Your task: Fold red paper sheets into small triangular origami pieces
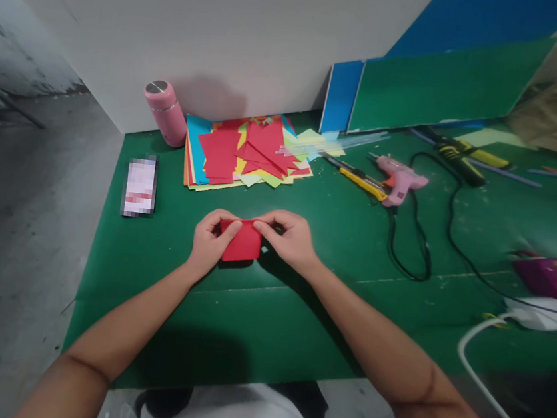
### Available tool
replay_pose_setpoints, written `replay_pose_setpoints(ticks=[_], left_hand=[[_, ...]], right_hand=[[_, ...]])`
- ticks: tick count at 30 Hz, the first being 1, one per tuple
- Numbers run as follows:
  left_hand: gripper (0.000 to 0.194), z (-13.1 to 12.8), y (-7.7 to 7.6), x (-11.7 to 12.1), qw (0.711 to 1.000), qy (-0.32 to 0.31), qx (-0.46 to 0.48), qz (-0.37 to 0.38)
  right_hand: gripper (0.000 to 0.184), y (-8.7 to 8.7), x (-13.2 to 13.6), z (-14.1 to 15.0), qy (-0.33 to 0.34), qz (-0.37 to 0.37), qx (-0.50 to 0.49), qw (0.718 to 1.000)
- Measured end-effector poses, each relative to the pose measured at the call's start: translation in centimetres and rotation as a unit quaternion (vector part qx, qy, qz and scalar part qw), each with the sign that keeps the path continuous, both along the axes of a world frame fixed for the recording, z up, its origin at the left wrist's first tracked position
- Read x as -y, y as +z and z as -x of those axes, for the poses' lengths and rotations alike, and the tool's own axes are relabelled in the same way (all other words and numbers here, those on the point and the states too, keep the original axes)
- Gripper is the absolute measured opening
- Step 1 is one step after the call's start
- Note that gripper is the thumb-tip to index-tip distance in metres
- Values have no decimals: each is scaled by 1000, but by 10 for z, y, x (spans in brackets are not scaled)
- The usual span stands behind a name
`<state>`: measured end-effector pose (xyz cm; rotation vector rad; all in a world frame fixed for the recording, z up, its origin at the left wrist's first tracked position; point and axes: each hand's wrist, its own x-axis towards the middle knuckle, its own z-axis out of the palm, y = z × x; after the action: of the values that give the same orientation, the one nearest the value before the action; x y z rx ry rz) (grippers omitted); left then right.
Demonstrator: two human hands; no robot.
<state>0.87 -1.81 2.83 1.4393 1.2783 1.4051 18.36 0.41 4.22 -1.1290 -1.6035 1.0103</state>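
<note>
Two hands (pixel 208 240) (pixel 292 239) — pinching red paper (pixel 243 245) along top edge | multicolored paper pile (pixel 220 155) — beyond

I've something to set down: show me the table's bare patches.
Bare: between phone and left hand; between right hand and glue gun; nearer you than the red paper. Crowded: the back, with paper pile and bottle; the right, with a purple device.

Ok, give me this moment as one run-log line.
left hand: pinching red paper | right hand: pinching its far edge | nearby: colored paper pile, phone, pink glue gun
</note>
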Motion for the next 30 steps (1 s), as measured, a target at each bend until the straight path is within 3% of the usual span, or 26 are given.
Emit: replay_pose_setpoints(ticks=[4,11,16,21,26,30], left_hand=[[18,-1,-3,0,1000,4,13,-1],[34,-3,-7,-3,973,75,204,75],[43,-8,-7,-4,952,93,273,103],[42,-7,-6,-4,961,80,237,115],[39,0,-6,-6,977,48,165,126],[48,1,-8,-7,984,6,123,131]], right_hand=[[19,-3,0,1,20,59,-33,997],[28,-11,0,7,99,171,-61,978],[24,-10,-1,8,104,157,-33,982],[21,-9,-2,6,74,93,11,993],[20,-7,-3,3,72,93,25,993],[19,-9,-4,2,66,82,16,994]])
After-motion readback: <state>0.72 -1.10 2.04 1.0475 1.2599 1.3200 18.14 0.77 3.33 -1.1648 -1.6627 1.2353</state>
